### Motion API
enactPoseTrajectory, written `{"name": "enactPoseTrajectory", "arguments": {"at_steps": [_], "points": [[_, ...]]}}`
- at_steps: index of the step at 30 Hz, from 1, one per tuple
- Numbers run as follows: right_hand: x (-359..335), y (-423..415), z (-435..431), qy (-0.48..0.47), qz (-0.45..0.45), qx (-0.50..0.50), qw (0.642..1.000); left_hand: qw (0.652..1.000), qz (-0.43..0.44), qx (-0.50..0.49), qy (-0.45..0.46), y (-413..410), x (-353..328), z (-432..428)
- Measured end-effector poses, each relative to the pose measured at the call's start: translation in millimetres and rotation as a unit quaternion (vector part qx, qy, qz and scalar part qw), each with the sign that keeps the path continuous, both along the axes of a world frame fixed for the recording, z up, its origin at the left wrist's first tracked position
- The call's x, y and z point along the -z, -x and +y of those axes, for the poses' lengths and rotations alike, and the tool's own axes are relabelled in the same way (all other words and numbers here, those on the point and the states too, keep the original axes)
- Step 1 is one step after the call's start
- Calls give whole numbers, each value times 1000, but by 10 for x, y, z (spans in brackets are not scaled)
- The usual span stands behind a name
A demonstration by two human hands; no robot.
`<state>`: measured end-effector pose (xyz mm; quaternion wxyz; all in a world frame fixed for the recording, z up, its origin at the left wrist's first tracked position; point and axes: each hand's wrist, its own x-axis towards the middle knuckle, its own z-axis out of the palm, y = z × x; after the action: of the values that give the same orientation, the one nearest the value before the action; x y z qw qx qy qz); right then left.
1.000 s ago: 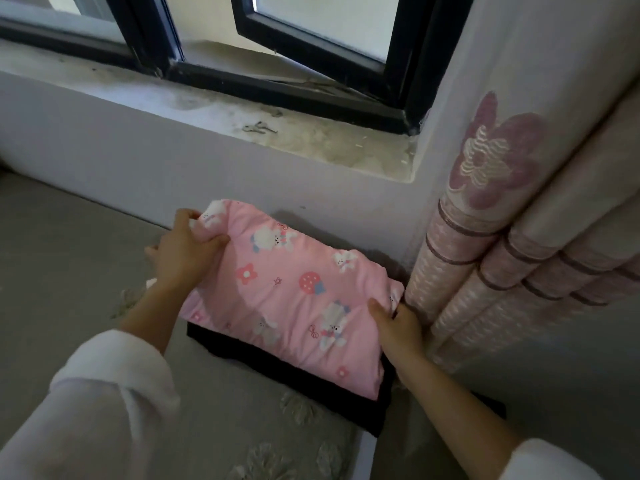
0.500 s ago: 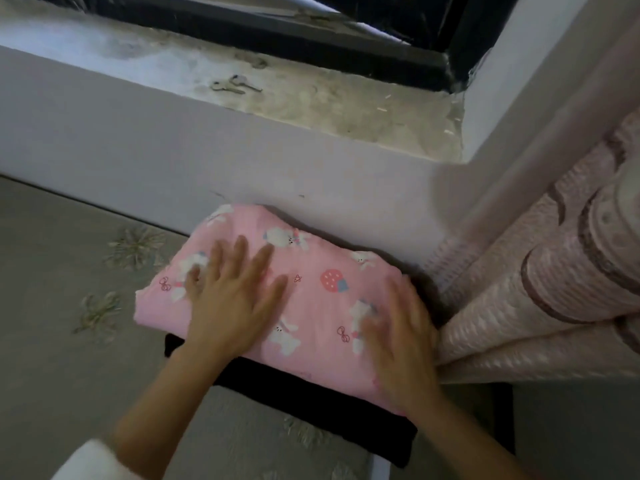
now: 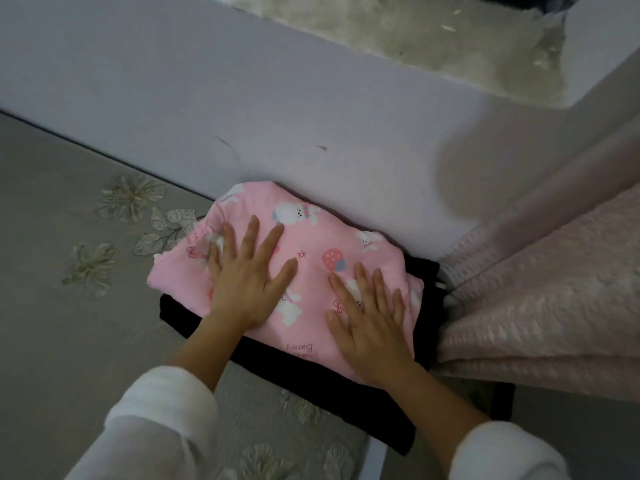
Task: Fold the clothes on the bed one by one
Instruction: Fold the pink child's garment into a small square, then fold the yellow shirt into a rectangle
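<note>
A folded pink garment (image 3: 311, 244) printed with white bunnies and a strawberry lies on top of a folded black garment (image 3: 311, 386), at the far corner of the bed beside the wall. My left hand (image 3: 247, 278) presses flat on the pink garment's left half, fingers spread. My right hand (image 3: 370, 323) lies flat on its right half, fingers straight. Both sleeves are white.
The bed (image 3: 69, 341) has a grey cover embroidered with pale flowers. A white wall (image 3: 242, 98) runs behind the stack under a dirty window sill (image 3: 450, 39). Pink textured curtains (image 3: 536, 289) hang at the right, touching the stack's edge.
A second ago both hands gripped the pink garment by its ends; they let go and now press flat on top. The camera has tilted down and closer.
</note>
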<state>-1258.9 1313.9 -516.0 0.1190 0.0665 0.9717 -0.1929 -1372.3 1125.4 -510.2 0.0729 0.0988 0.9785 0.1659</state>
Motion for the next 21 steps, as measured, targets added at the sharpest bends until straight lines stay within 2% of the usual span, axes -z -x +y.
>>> {"name": "enactPoseTrajectory", "arguments": {"at_steps": [5, 9, 11, 14, 16, 21], "points": [[-25, 35, 57, 9, -19, -19, 1000, 1000, -1, -9, 23, -11, 26, 35], [-339, 61, 129, -13, -57, -42, 997, 997, -23, -28, 62, -102, -321, 146], [-572, 18, 163, -30, -32, -50, 998, 998, 1, -33, 59, -304, -556, 195], [-866, -258, 110, -18, 62, -34, 997, 997, 41, -54, 32, -872, -835, 120], [-1012, -599, -4, 17, 96, -30, 995, 995, 36, -89, 15, -1358, -973, -7], [-1168, -1733, -374, 32, 83, -100, 991, 981, -25, -193, -14, -2781, -1275, -452]]}}
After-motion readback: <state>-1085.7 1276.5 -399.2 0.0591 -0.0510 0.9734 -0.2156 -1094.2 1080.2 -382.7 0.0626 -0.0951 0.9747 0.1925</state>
